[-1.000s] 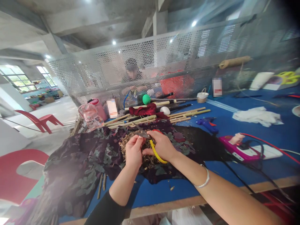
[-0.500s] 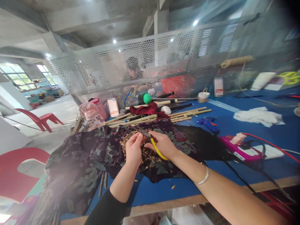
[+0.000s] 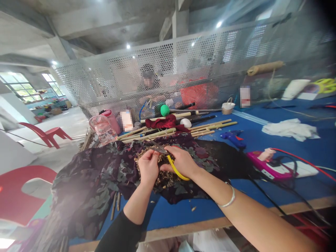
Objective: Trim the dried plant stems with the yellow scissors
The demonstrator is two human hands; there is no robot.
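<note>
My right hand (image 3: 181,161) grips a pair of scissors (image 3: 175,168) by the yellow handle, and the dark blades point up and to the left. Close by, my left hand (image 3: 149,164) is pinched shut near the blades; what its fingertips hold is too small to make out. Under both hands lies a heap of dry brown plant bits (image 3: 164,178). The heap rests on a dark flower-patterned cloth (image 3: 105,175) spread over the blue table (image 3: 183,213).
Bamboo sticks (image 3: 215,126), a green ball (image 3: 165,110) and dark red cloth (image 3: 160,122) lie behind the heap. To the right are a blue glue gun (image 3: 233,139), a pink power strip (image 3: 270,168) and white cloth (image 3: 290,130). Beyond a perforated metal screen (image 3: 110,80) sits a person (image 3: 148,82).
The scissors and my right hand have shifted slightly left, and the blades lie a little flatter. My left hand has moved slightly left and down, still pinched.
</note>
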